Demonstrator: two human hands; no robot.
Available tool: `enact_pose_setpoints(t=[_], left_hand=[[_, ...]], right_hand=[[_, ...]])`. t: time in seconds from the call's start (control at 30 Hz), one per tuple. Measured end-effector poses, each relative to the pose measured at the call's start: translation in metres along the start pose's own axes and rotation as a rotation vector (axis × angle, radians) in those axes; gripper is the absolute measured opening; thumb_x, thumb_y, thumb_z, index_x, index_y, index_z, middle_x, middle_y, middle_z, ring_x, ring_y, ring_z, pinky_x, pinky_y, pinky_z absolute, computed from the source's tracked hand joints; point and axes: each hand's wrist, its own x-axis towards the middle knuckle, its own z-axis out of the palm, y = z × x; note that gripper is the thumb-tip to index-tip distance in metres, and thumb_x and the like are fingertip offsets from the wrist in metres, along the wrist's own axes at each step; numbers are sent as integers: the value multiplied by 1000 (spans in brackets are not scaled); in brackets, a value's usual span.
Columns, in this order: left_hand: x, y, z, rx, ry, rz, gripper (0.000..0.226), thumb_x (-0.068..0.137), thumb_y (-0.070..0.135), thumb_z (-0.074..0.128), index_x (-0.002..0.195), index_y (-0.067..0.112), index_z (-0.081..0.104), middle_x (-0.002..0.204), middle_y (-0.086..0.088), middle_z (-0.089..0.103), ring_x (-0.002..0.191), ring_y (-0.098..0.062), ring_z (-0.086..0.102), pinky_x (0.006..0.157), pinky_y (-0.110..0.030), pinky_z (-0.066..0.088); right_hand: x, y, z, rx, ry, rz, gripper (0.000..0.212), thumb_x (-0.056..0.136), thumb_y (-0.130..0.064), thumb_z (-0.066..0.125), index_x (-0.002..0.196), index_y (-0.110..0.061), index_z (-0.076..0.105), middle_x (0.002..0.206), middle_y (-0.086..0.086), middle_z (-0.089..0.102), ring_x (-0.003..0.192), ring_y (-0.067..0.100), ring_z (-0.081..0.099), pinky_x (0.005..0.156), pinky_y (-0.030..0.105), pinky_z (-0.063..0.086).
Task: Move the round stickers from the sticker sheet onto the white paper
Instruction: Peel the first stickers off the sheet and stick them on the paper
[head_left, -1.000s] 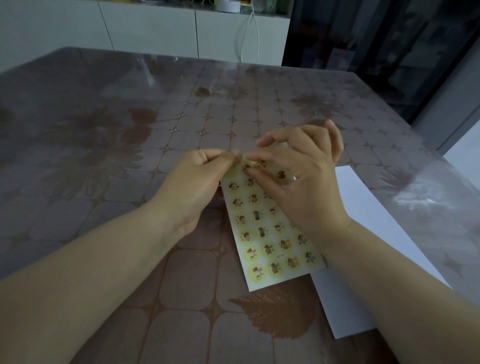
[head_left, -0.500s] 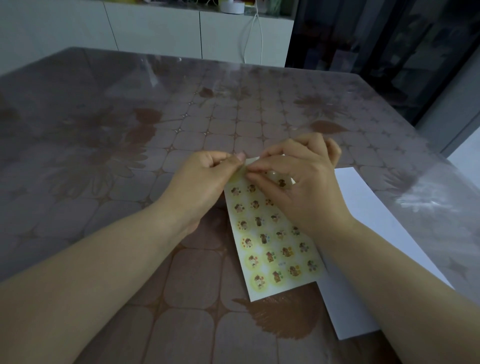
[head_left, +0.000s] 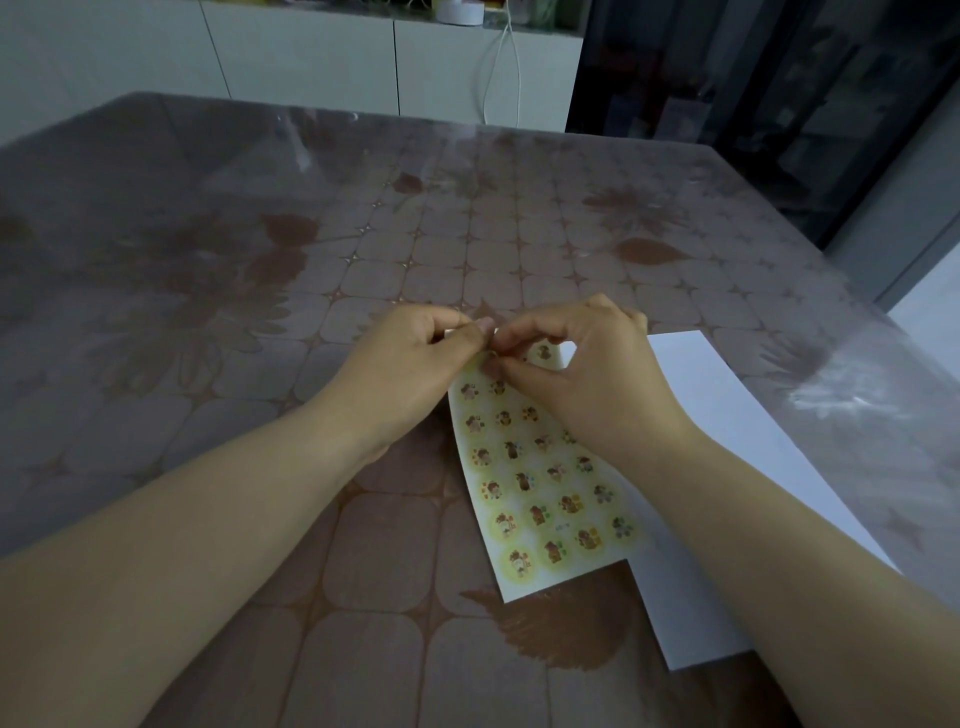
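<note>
Yellow-tinted and glossy, the rectangular sticker sheet (head_left: 540, 483) carries rows of round stickers (head_left: 537, 514) and lies near the table's near right part, its right edge over the white paper (head_left: 727, 457). The left hand (head_left: 410, 374) pinches the sheet's far left corner with curled fingers. The right hand (head_left: 587, 384) has thumb and forefinger closed narrowly on that same far edge; whether on one sticker alone, I cannot tell. Smooth plastic covers the tile-patterned brown table (head_left: 234, 270), which spreads broadly to its left and far edges.
</note>
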Motion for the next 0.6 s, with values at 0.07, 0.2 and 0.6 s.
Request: enact_pose_setpoints(t=[0.07, 0.2, 0.6], left_hand=[[1, -1, 0, 1, -3, -6, 28, 96, 26, 52, 81, 18, 74, 87, -7, 74, 83, -14, 69, 76, -22, 52], [0, -1, -2, -3, -61, 5, 26, 96, 27, 50, 90, 16, 74, 91, -1, 75, 85, -7, 69, 76, -15, 50], [2, -3, -3, 129, -115, 109, 15, 93, 23, 56, 99, 32, 65, 95, 11, 72, 87, -4, 67, 87, -37, 53]], right_hand=[[0, 0, -1, 17, 7, 3, 10, 77, -25, 74, 84, -33, 72, 76, -29, 58, 91, 12, 51, 93, 26, 29], [0, 0, -3, 76, -14, 39, 21, 74, -29, 76, 70, -44, 61, 71, -33, 56, 85, 0, 49, 95, 43, 38], [4, 5, -7, 95, -12, 145, 17, 70, -40, 77, 62, -40, 62, 66, -23, 62, 75, 2, 55, 92, 46, 42]])
